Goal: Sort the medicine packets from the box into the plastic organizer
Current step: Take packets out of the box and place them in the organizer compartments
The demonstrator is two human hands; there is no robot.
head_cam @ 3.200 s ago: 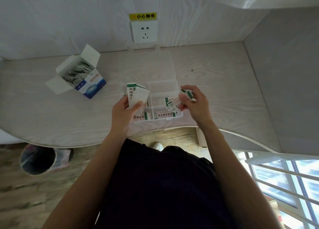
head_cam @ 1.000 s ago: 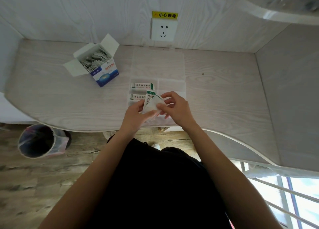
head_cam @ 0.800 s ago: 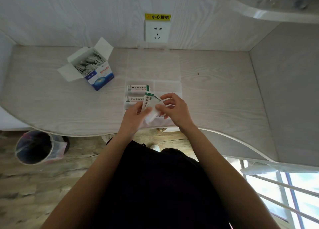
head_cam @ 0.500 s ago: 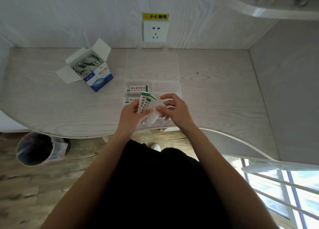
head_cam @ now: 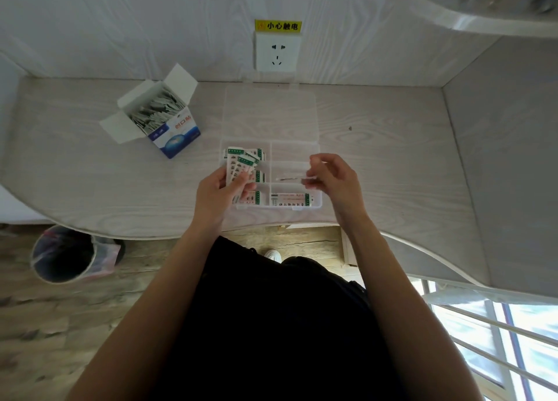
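Note:
A clear plastic organizer [head_cam: 294, 151] lies open at the desk's front middle, its lid [head_cam: 270, 112] flat behind it. My left hand [head_cam: 222, 193] grips a fan of white-and-green medicine packets [head_cam: 240, 165] over the left compartments. My right hand [head_cam: 330, 174] pinches one packet [head_cam: 291, 178] edge-on above the middle right compartment. Another packet [head_cam: 290, 200] lies in the front right compartment. More packets sit in the left compartments, partly hidden by my left hand. The open blue-and-white box [head_cam: 164, 120] with several packets stands at the back left.
A wall socket [head_cam: 276, 52] with a yellow label sits on the back wall. A side wall [head_cam: 507, 159] bounds the desk on the right. A bin [head_cam: 65, 254] stands on the floor below the desk's left front edge.
My right hand has drawn one packet out of the stack and moved right with it over the right compartments. My left hand keeps the rest of the stack.

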